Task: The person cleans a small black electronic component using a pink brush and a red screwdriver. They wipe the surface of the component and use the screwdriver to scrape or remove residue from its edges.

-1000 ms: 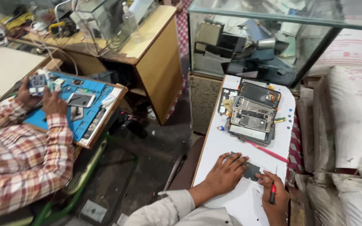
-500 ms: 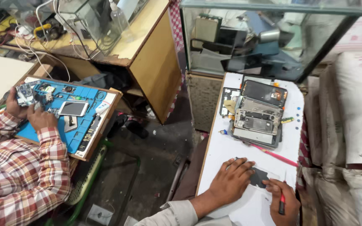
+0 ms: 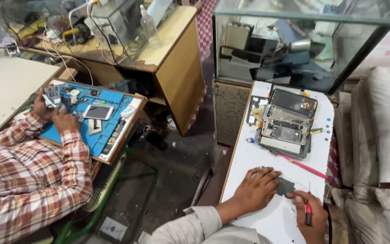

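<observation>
Under the spread fingers [image 3: 267, 175] of the left hand [image 3: 253, 192] a small dark flat part [image 3: 286, 186] is pressed onto the white board [image 3: 267, 153], likely to keep it steady; the right hand [image 3: 311, 217], just beside, pinches a red tool [image 3: 308, 218].

A phone repair workshop: opened phones [image 3: 287, 126] on a white tabletop [image 3: 267, 158], a blue repair mat [image 3: 91, 129], a glass case [image 3: 290, 45] of parts.

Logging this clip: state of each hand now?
Left hand: open, pressing down a small dark part.
Right hand: closed on a red tool.
</observation>
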